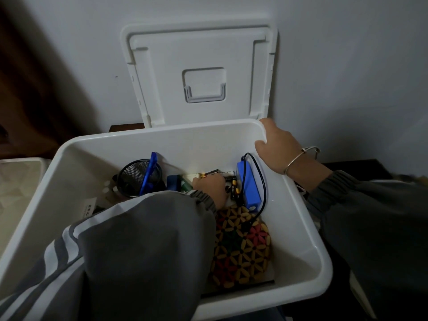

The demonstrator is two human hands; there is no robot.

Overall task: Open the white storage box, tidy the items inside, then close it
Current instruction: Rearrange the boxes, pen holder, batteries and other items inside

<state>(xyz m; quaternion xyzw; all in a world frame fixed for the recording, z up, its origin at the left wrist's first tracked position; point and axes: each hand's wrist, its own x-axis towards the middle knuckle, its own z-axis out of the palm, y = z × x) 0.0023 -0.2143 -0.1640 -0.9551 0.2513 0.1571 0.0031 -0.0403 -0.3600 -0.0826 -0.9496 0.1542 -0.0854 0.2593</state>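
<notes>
The white storage box (298,218) stands open, and its lid (201,75) leans upright against the wall behind it. My right hand (276,147) grips the box's far right rim. My left hand (212,187) is down inside the box among small items, palm down; what its fingers hold is hidden. Beside it lie batteries (233,186), a blue rectangular device (249,186) with a black cable (261,179), a green item (185,185), a black mesh cup (139,178) with a blue object (149,172) in it, and a flower-patterned beaded mat (240,246).
A second pale container (18,188) sits at the left. A grey wall (347,66) rises behind the box. Dark furniture (361,167) lies to the right. My grey sleeve (139,251) covers the box's near left part.
</notes>
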